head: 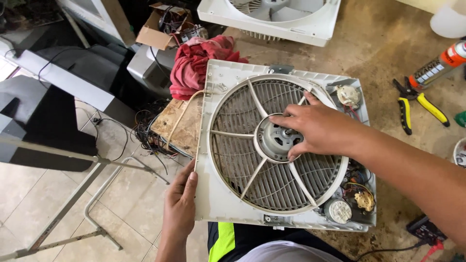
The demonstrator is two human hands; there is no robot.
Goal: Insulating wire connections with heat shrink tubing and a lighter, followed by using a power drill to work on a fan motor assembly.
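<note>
Plastic makes up most of the box-fan housing [228, 204], a white square frame lying flat on the tabletop [388, 63], its left edge hanging out over the floor. At its centre sits the motor [275, 140], carried on thin spokes over a ribbed grille [233, 145]. The right hand [315, 128] lies spread over the motor, fingertips curled around the hub and shaft, grasping it lightly. The left hand [180, 204] clamps the housing's lower left edge, thumb on top.

The frame looks light and rather bendy, the weight probably gathered at the motor; the spokes and grille ribs seem brittle, so the outer rim looks like the safer hold. Exposed wiring, a timer dial [338, 211] and a switch [348, 95] along the right side look delicate.

Around it: a red rag [199, 63] at the upper left corner, another fan housing [291, 24] behind, yellow-handled pliers [417, 106] and a spray can [441, 63] to the right. The tabletop is stained and grimy. Below, a pale tiled floor [131, 194], a metal frame [87, 213] and tangled cables [145, 131].
</note>
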